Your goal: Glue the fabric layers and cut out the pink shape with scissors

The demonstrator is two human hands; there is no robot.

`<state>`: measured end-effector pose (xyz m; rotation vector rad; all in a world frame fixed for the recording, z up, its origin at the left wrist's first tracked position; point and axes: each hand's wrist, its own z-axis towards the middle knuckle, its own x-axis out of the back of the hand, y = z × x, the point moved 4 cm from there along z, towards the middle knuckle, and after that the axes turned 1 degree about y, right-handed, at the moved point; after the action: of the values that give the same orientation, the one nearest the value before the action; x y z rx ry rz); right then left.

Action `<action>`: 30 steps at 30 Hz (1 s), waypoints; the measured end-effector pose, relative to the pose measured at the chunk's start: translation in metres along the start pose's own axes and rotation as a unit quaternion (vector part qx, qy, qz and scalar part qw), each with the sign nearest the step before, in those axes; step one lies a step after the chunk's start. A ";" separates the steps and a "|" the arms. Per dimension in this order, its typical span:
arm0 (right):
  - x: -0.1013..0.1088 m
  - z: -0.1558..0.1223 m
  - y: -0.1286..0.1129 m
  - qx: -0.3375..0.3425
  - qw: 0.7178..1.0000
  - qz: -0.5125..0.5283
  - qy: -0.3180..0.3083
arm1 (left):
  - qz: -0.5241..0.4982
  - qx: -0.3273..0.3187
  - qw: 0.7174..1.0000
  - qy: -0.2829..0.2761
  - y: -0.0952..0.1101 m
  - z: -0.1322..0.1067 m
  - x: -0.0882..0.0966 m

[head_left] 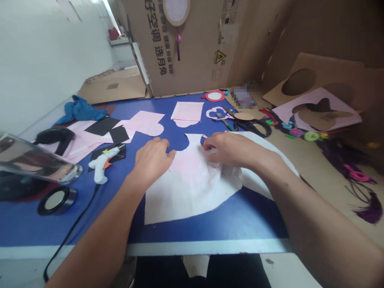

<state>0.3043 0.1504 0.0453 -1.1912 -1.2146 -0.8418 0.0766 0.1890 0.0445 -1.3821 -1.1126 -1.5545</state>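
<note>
A piece of white cloth (186, 192) with a pinkish middle and a curved cut-out at its top lies on the blue table in front of me. My left hand (154, 160) rests on its upper left edge, thumb apart from the bent fingers. On the right side, the fingers of my right hand (223, 148) are curled onto the cloth, which is creased beneath them; the fingertips are partly hidden. Under my right forearm another white piece (258, 182) extends to the right.
Left are a white glue gun (102, 164) with its cord, a clear cup (45, 164) and a black round roll (57, 201). Pink pieces (147, 122) and black squares (103, 126) lie farther back. Black-handled scissors (259, 127) lie behind my right hand, near cardboard (327, 64).
</note>
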 end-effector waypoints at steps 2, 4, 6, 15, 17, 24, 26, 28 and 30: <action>-0.004 0.002 0.002 -0.014 1.000 0.011 0.000 | -0.009 0.001 1.000 -0.017 -0.006 0.003 -0.004; -0.007 0.003 0.003 -0.028 0.999 0.024 0.001 | -0.027 -0.006 0.999 -0.030 -0.009 0.004 -0.008; -0.007 0.005 0.003 -0.036 0.999 0.033 0.014 | -0.051 -0.011 0.998 -0.036 -0.009 0.005 -0.010; 0.000 0.013 0.010 -0.042 0.974 0.185 0.123 | -0.286 0.019 0.958 0.013 -0.014 0.009 0.007; -0.002 0.015 0.012 -0.062 0.961 0.242 0.120 | -0.349 0.024 0.937 0.011 -0.015 0.009 0.009; -0.010 0.020 0.018 -0.111 0.904 0.397 0.108 | -0.496 0.058 0.865 -0.057 -0.019 0.007 0.009; -0.010 0.021 0.020 -0.104 0.903 0.397 0.128 | -0.519 0.073 0.847 -0.086 -0.022 0.006 0.009; -0.010 0.022 0.021 -0.096 0.905 0.390 0.140 | -0.540 0.084 0.830 -0.107 -0.025 0.006 0.010; -0.012 0.022 0.021 -0.088 0.908 0.387 0.138 | -0.564 0.084 0.813 -0.119 -0.028 0.006 0.011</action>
<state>0.3166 0.1750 0.0281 -1.4855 -0.3633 -0.4870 0.0513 0.2037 0.0523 -0.7594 -2.4383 -1.9642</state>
